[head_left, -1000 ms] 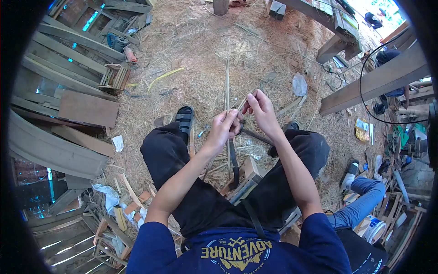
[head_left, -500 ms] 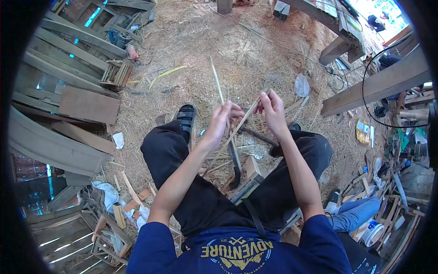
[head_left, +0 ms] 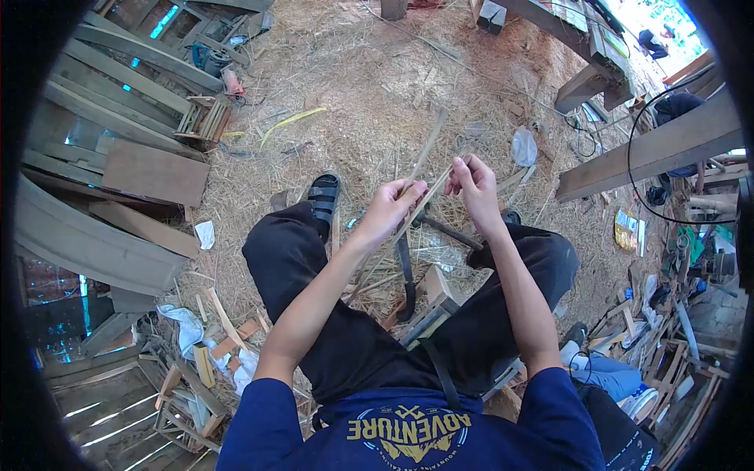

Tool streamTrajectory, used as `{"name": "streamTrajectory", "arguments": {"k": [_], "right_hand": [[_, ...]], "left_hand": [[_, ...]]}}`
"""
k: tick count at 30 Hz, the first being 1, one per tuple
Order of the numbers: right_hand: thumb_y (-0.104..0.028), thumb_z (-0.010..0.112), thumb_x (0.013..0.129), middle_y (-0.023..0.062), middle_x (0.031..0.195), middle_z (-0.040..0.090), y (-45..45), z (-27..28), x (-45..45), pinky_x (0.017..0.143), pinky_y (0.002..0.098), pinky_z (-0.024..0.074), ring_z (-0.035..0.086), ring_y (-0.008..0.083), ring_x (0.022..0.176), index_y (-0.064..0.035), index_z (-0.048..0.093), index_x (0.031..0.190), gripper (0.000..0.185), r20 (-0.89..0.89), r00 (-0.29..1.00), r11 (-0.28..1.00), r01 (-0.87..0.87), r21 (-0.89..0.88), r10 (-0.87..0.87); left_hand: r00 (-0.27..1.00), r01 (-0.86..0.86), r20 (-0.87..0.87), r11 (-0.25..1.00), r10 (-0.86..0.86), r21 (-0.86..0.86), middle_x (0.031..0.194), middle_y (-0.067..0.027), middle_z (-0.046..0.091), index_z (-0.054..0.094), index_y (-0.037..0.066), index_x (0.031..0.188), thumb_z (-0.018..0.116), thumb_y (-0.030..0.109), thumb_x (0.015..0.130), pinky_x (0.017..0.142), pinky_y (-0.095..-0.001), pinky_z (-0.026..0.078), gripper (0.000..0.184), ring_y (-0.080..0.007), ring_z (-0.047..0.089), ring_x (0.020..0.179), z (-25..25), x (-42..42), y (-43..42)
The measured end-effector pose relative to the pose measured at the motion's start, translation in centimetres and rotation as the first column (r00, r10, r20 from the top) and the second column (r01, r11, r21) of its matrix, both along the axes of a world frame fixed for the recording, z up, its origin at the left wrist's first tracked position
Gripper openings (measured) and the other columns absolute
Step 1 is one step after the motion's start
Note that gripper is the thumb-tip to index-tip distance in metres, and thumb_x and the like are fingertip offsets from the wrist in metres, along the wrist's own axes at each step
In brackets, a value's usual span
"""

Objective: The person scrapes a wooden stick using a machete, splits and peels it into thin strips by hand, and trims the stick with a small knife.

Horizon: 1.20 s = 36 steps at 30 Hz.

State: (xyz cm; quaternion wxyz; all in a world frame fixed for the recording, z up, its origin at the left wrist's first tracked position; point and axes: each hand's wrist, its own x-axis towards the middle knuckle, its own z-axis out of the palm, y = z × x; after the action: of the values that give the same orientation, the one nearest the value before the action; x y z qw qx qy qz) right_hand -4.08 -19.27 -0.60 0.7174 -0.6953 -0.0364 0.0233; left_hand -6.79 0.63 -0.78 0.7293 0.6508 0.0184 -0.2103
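Note:
My left hand (head_left: pixel 390 206) is closed, with the fingertips pinching a thin pale strip (head_left: pixel 429 145) that looks like split bamboo. Its upper end is blurred and points away from me. My right hand (head_left: pixel 477 188), just to the right, pinches the upper end of a second thin pale strip (head_left: pixel 424 198). This one slants down to the left, close by the left fingers. Below the hands, a knife with a dark curved handle (head_left: pixel 408 298) lies between my legs. Beside it, a dark bar (head_left: pixel 450 231) reaches toward my right foot.
A wooden block (head_left: pixel 441 289) stands between my knees. Straw and shavings cover the ground. Planks (head_left: pixel 126 86) and scrap wood (head_left: pixel 228 341) lie at left. A thick beam (head_left: pixel 644 149) crosses at right, near a plastic bag (head_left: pixel 524 147). Another person's leg (head_left: pixel 605 377) shows at lower right.
My left hand has turned and moved slightly right, and its strip has swung from leaning left to leaning right. My right hand has stayed nearly in place, still pinching its strip.

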Motion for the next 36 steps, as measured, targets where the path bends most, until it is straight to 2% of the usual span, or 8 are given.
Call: {"name": "streamTrajectory", "arguments": {"k": [6,12,15,18,24,27,33,36], "right_hand": [[-0.027,0.054,0.107,0.0007,0.073,0.058,0.9,0.4,0.2,0.06,0.0245,0.0423,0.058,0.0088,0.064,-0.0049,0.056,0.088,0.03,0.006,0.997,0.997,-0.071,0.028,0.071],[-0.026,0.052,0.107,0.0019,0.073,0.058,1.3,0.7,0.6,0.06,0.0252,0.0437,0.058,0.0093,0.065,-0.0044,0.055,0.087,0.03,0.05,0.997,0.998,-0.063,0.029,0.062],[-0.024,0.051,0.108,0.0021,0.072,0.058,1.6,1.1,0.6,0.06,0.0265,0.0458,0.058,0.0101,0.066,-0.0035,0.054,0.087,0.03,0.1,0.995,1.0,-0.021,-0.003,0.021],[-0.023,0.051,0.108,0.0033,0.07,0.059,1.4,0.7,0.9,0.059,0.0281,0.0474,0.06,0.011,0.065,-0.0016,0.054,0.087,0.03,0.151,0.989,1.0,-0.002,-0.022,0.005],[-0.023,0.056,0.105,0.0085,0.066,0.062,0.8,0.5,0.5,0.054,0.0301,0.0467,0.063,0.0124,0.062,0.0007,0.053,0.086,0.031,0.207,0.978,0.969,0.055,-0.24,-0.004],[-0.022,0.058,0.102,0.009,0.064,0.061,0.5,0.6,0.3,0.054,0.0305,0.0461,0.063,0.013,0.061,0.0004,0.053,0.083,0.03,0.182,0.983,0.954,0.062,-0.295,-0.008],[-0.015,0.061,0.098,0.0086,0.061,0.058,0.9,0.1,0.2,0.052,0.0311,0.0455,0.06,0.0123,0.056,0.0011,0.051,0.078,0.028,0.255,0.963,0.917,0.182,-0.355,-0.092],[-0.011,0.061,0.097,0.0054,0.062,0.058,1.8,0.6,-0.1,0.05,0.0284,0.0429,0.056,0.0085,0.055,-0.0002,0.052,0.078,0.024,0.24,0.958,0.955,0.209,-0.21,-0.157]], "left_hand": [[0.998,-0.013,0.054,1.0,0.012,0.01,0.084,0.0039,0.063,0.07,0.002,0.109,0.067,0.03,0.1,0.064,-0.0219,0.042,0.029,-0.0026,0.053,0.075,1.0,0.4,-0.4],[0.979,-0.102,0.165,0.989,0.118,-0.103,0.098,-0.0037,0.07,0.068,0.0,0.111,0.066,0.023,0.1,0.085,-0.0252,0.049,0.025,-0.0088,0.062,0.092,0.4,0.8,-1.9],[0.958,-0.228,0.112,0.939,0.263,-0.256,0.097,-0.0077,0.072,0.069,-0.002,0.104,0.064,0.019,0.101,0.084,-0.0273,0.051,0.022,-0.0115,0.065,0.089,0.2,0.5,-3.5],[0.956,-0.249,0.075,0.921,0.283,-0.299,0.098,-0.0083,0.072,0.068,-0.003,0.105,0.063,0.018,0.101,0.086,-0.0279,0.051,0.022,-0.0126,0.066,0.091,0.5,0.5,-3.8],[0.956,-0.246,0.098,0.94,0.275,-0.237,0.09,0.0019,0.063,0.067,0.004,0.106,0.064,0.019,0.101,0.073,-0.0225,0.044,0.016,-0.0047,0.055,0.082,0.9,-0.1,-3.8],[0.959,-0.237,0.148,0.97,0.243,-0.056,0.088,0.0024,0.063,0.067,0.002,0.105,0.064,0.021,0.101,0.07,-0.0223,0.043,0.019,-0.004,0.053,0.08,-0.6,0.1,-3.3],[0.939,-0.249,0.251,0.968,0.233,0.034,0.087,0.0017,0.063,0.067,0.001,0.105,0.064,0.021,0.102,0.067,-0.0225,0.042,0.02,-0.0043,0.051,0.076,-1.0,0.4,-3.4],[0.943,-0.261,0.217,0.965,0.251,0.019,0.089,0.0002,0.065,0.067,0.001,0.104,0.064,0.02,0.102,0.07,-0.0234,0.043,0.02,-0.0054,0.053,0.079,-0.5,0.5,-3.3]]}}
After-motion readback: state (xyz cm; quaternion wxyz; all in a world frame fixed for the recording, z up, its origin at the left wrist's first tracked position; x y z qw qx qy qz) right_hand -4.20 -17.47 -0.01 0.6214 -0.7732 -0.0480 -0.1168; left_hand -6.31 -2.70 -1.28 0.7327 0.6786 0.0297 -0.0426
